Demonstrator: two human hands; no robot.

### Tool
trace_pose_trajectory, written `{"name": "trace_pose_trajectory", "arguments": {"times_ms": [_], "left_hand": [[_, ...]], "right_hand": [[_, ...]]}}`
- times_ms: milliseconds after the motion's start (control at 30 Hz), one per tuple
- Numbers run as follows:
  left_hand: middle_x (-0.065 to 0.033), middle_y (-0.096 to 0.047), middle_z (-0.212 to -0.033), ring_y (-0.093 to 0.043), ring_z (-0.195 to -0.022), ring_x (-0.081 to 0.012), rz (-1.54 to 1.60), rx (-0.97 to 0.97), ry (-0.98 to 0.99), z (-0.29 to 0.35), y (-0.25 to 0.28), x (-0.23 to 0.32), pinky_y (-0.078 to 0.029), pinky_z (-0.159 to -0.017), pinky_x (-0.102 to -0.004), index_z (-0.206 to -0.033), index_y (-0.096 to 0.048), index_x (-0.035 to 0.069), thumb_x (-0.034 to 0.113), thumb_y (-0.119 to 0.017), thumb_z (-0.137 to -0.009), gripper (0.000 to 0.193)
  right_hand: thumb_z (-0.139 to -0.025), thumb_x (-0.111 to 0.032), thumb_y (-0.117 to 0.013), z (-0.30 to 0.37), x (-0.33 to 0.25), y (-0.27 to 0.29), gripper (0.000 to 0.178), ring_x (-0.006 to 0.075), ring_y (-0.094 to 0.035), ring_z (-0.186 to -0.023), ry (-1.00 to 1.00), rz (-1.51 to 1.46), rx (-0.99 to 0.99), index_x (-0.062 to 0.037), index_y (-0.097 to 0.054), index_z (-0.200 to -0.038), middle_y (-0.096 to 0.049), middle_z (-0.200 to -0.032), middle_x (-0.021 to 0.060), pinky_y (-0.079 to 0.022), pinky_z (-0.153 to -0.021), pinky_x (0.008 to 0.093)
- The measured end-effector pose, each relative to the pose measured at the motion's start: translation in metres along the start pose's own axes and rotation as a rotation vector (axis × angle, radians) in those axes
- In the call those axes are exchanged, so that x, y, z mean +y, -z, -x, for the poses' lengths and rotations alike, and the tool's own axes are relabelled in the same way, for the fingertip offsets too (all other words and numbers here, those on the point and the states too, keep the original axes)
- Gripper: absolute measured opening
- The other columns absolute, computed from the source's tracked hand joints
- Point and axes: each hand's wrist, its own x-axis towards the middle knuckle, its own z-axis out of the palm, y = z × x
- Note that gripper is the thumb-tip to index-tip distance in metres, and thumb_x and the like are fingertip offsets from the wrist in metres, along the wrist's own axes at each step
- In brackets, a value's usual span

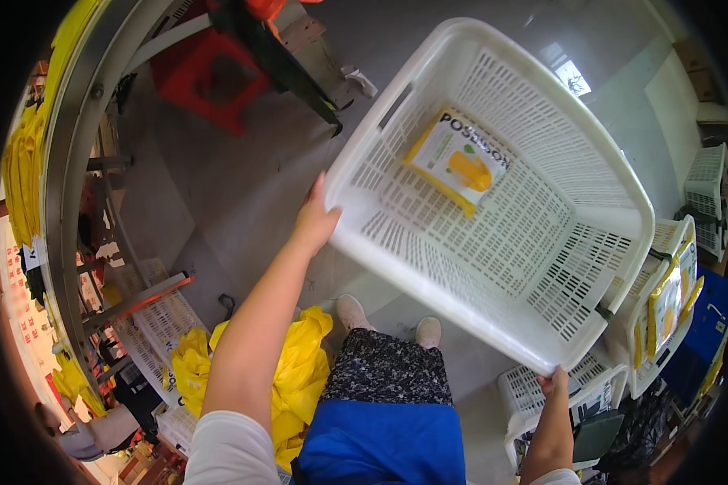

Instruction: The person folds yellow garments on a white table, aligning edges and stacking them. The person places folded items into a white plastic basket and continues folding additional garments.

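Note:
A large white plastic laundry basket (364,158) with slotted walls is held up in front of me, tilted so that I look into it. My left hand (315,217) grips its rim at the left corner, thumb inside and fingers hidden behind. At the near right corner my right hand (552,383) is closed on the rim from below. Inside, on the slotted floor, lies one flat plastic-wrapped package (461,158), white and yellow with a printed picture. The rest of the basket floor is bare.
Yellow fabric (299,372) is heaped left of my feet beside a white crate (158,323). More white baskets (526,396) with packages stand at the right. A red stool (210,77) is at the far left, near a metal rack (73,162) with yellow cloth.

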Motion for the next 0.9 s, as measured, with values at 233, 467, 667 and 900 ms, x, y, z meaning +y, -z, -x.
{"name": "trace_pose_trajectory", "arguments": {"times_ms": [233,467,667,900], "left_hand": [[-0.0253,-0.013,-0.153,-0.020,-0.140,-0.0406,0.071,-0.021,-0.422,0.008,-0.065,0.111,-0.023,-0.114,-0.0431,-0.145,-0.027,0.007,0.012,-0.066,-0.081,0.075],[-0.0280,-0.014,-0.151,-0.020,-0.139,-0.0443,-0.011,-0.350,-0.100,0.132,-0.015,0.014,-0.026,-0.113,-0.0437,-0.145,-0.026,0.006,0.018,-0.065,-0.084,0.073],[-0.0273,-0.022,-0.149,-0.025,-0.138,-0.0423,0.090,-0.212,0.118,0.206,0.163,0.029,-0.026,-0.113,-0.0436,-0.144,-0.028,0.006,0.021,-0.064,-0.084,0.072],[-0.0077,-0.064,-0.106,-0.062,-0.084,-0.0113,0.797,0.366,-0.119,0.216,0.365,0.057,-0.049,-0.076,-0.0240,-0.124,-0.054,0.005,0.003,-0.053,-0.091,0.032]], "right_hand": [[-0.101,-0.029,-0.040,0.017,-0.139,-0.142,0.040,0.0325,-0.064,-0.097,0.164,-0.310,-0.060,0.0010,-0.043,-0.128,-0.058,-0.117,0.0176,-0.061,-0.072,0.0413],[-0.093,-0.024,-0.053,0.080,-0.195,-0.267,0.043,0.0385,-0.059,-0.089,0.201,-0.145,-0.014,-0.0012,-0.037,-0.127,-0.049,-0.116,0.0228,-0.056,-0.061,0.0454],[-0.087,-0.011,-0.054,0.227,-0.142,-0.337,0.045,0.0116,-0.050,-0.065,1.171,0.879,-0.388,-0.0117,-0.044,-0.131,-0.052,-0.077,0.0007,-0.045,-0.053,0.0269],[-0.089,-0.013,-0.063,0.781,-0.108,-0.467,0.037,0.0196,-0.064,-0.093,0.973,1.462,-1.494,-0.0060,-0.055,-0.125,-0.066,-0.103,0.0122,-0.050,-0.083,0.0310]]}}
